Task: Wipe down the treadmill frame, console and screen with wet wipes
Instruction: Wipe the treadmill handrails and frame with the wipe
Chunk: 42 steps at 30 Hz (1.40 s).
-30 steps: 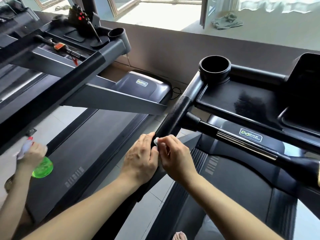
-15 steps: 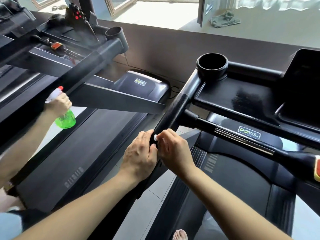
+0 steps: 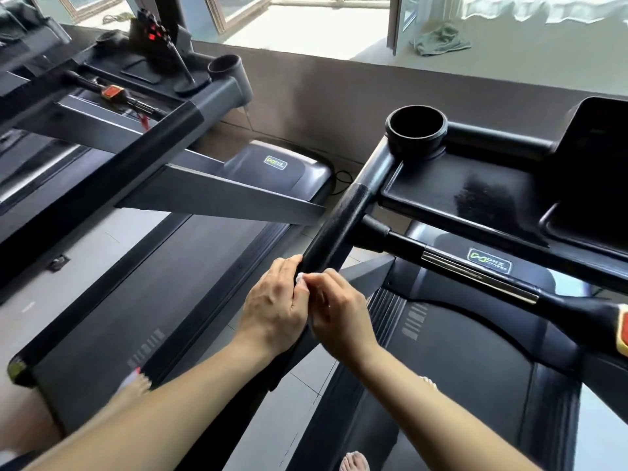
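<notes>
Both my hands wrap the black left handrail (image 3: 339, 226) of the treadmill in front of me. My left hand (image 3: 275, 307) grips the rail from the left. My right hand (image 3: 336, 311) curls round it from the right and presses a white wet wipe (image 3: 300, 277) against it; only a small corner of the wipe shows between my thumbs. Up the rail are the cup holder (image 3: 416, 129), the glossy black console tray (image 3: 475, 198) and the dark screen (image 3: 598, 147) at the far right. The crossbar (image 3: 475, 270) runs to the right.
A second treadmill (image 3: 190, 280) stands to the left, its grey arm (image 3: 217, 195) pointing at my rail. Another person's hand (image 3: 132, 385) is low at the left by its belt. Tiled floor (image 3: 299, 396) lies between the machines. A low wall and window sill are behind.
My hands stay on the rail at about the same spot. The other person's hand with the green spray bottle has dropped from beside the left treadmill's rail to the lower left; the bottle is out of sight.
</notes>
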### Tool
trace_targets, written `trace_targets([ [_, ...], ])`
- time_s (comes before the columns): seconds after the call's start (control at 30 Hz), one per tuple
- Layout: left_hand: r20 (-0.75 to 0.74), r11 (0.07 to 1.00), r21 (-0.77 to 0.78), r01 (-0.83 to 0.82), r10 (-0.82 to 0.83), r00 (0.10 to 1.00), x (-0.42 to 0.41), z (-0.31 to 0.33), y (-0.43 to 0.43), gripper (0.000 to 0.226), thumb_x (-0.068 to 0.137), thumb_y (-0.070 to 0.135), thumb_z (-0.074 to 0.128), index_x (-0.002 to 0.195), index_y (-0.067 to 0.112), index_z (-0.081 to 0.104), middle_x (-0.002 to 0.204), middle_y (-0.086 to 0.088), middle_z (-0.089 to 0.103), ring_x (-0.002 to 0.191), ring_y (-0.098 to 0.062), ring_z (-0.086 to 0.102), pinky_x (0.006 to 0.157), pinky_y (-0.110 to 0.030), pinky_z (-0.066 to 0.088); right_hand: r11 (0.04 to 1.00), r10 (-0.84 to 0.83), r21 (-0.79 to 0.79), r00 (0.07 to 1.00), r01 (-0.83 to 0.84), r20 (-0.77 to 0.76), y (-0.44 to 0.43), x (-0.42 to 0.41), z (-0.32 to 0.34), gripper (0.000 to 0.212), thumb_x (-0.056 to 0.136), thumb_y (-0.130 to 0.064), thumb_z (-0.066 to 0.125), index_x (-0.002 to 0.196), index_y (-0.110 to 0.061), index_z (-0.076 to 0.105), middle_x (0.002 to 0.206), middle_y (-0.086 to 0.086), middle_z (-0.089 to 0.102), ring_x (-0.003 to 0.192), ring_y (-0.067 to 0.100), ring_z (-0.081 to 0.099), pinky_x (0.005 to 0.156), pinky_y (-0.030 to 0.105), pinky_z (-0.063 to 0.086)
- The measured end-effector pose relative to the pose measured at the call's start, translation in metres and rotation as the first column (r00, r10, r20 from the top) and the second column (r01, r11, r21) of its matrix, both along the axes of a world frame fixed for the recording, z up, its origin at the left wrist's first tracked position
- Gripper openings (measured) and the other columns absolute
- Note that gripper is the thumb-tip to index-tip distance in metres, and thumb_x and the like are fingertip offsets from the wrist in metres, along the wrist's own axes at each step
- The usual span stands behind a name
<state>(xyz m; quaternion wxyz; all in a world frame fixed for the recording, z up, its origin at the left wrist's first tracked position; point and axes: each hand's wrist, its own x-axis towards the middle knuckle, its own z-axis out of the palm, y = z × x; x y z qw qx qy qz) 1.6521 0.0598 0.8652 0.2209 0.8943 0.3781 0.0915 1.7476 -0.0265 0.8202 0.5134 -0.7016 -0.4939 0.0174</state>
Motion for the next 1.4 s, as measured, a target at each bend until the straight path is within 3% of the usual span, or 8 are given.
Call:
trace_targets([
  [0.27, -0.005, 1.000, -0.007, 0.007, -0.007, 1.000, 0.000, 0.001, -0.001, 0.060, 0.096, 0.037, 0.031, 0.147, 0.012, 0.049, 0.136, -0.004, 0.058, 0.120, -0.021, 0.057, 0.103, -0.036, 0.044, 0.952, -0.301, -0.028, 0.923, 0.303, -0.240, 0.041, 0.068, 0.001, 0.015, 0.095, -0.004, 0.055, 0.085, -0.013, 0.059, 0.075, -0.008, 0.058, 0.066, 0.011, 0.052, 0.064, 0.027, 0.038],
  [0.53, 0.007, 1.000, -0.011, -0.004, 0.004, 1.000, 0.001, 0.002, -0.002, 0.071, 0.089, 0.049, 0.023, 0.144, 0.014, 0.050, 0.134, -0.005, 0.058, 0.119, -0.023, 0.057, 0.100, -0.039, 0.044, 0.997, -0.076, -0.007, 0.971, 0.076, -0.225, 0.000, -0.002, -0.008, 0.015, 0.097, -0.015, 0.052, 0.084, -0.012, 0.058, 0.076, -0.004, 0.058, 0.065, 0.016, 0.052, 0.061, 0.031, 0.043],
  [0.63, -0.002, 1.000, -0.013, 0.000, 0.000, 1.000, 0.001, 0.002, -0.002, 0.065, 0.092, 0.043, 0.027, 0.145, 0.014, 0.049, 0.135, -0.004, 0.058, 0.120, -0.023, 0.057, 0.101, -0.038, 0.043, 0.984, -0.176, 0.001, 0.961, 0.181, -0.214, 0.019, 0.031, -0.003, 0.014, 0.095, -0.002, 0.054, 0.085, -0.012, 0.060, 0.078, -0.003, 0.061, 0.068, 0.017, 0.055, 0.064, 0.038, 0.047],
  [0.77, -0.014, 1.000, -0.015, -0.002, 0.001, 1.000, 0.001, 0.003, -0.003, 0.064, 0.093, 0.041, 0.028, 0.147, 0.013, 0.048, 0.136, -0.003, 0.057, 0.121, -0.021, 0.055, 0.103, -0.036, 0.041, 0.961, -0.273, -0.006, 0.943, 0.277, -0.188, 0.036, 0.058, -0.002, 0.020, 0.096, -0.020, 0.043, 0.089, -0.012, 0.060, 0.085, -0.001, 0.063, 0.076, 0.020, 0.058, 0.068, 0.042, 0.049],
  [1.0, -0.011, 1.000, -0.010, -0.002, 0.002, 1.000, 0.001, -0.001, 0.000, 0.065, 0.093, 0.046, 0.027, 0.146, 0.014, 0.049, 0.136, -0.004, 0.057, 0.121, -0.023, 0.056, 0.102, -0.039, 0.043, 0.996, -0.083, 0.001, 0.975, 0.085, -0.208, -0.002, -0.013, -0.004, 0.024, 0.099, -0.027, 0.044, 0.086, -0.013, 0.059, 0.079, -0.002, 0.060, 0.067, 0.020, 0.055, 0.062, 0.039, 0.047],
  [1.17, -0.004, 1.000, -0.005, 0.009, -0.009, 1.000, 0.002, 0.000, 0.000, 0.063, 0.094, 0.040, 0.028, 0.147, 0.013, 0.048, 0.138, -0.003, 0.056, 0.123, -0.021, 0.055, 0.104, -0.035, 0.040, 0.955, -0.289, -0.016, 0.917, 0.296, -0.275, 0.033, 0.050, 0.000, 0.015, 0.097, -0.006, 0.054, 0.088, -0.017, 0.059, 0.082, -0.004, 0.066, 0.071, 0.019, 0.061, 0.067, 0.043, 0.051],
  [1.27, -0.003, 1.000, -0.001, 0.010, -0.010, 1.000, 0.001, 0.001, -0.001, 0.062, 0.094, 0.039, 0.030, 0.147, 0.012, 0.048, 0.138, -0.003, 0.057, 0.123, -0.021, 0.054, 0.104, -0.034, 0.039, 0.941, -0.330, -0.025, 0.905, 0.336, -0.270, 0.035, 0.050, 0.001, 0.013, 0.097, -0.007, 0.052, 0.090, -0.016, 0.060, 0.088, -0.003, 0.069, 0.078, 0.019, 0.064, 0.071, 0.041, 0.052],
  [1.4, 0.003, 1.000, 0.009, 0.001, -0.001, 1.000, 0.000, -0.001, -0.001, 0.068, 0.092, 0.046, 0.025, 0.146, 0.014, 0.049, 0.137, -0.003, 0.058, 0.122, -0.022, 0.056, 0.103, -0.038, 0.042, 0.986, -0.166, -0.040, 0.948, 0.161, -0.271, 0.003, -0.002, -0.006, 0.010, 0.097, -0.008, 0.056, 0.093, -0.016, 0.061, 0.083, -0.009, 0.067, 0.070, 0.009, 0.059, 0.065, 0.025, 0.048],
])
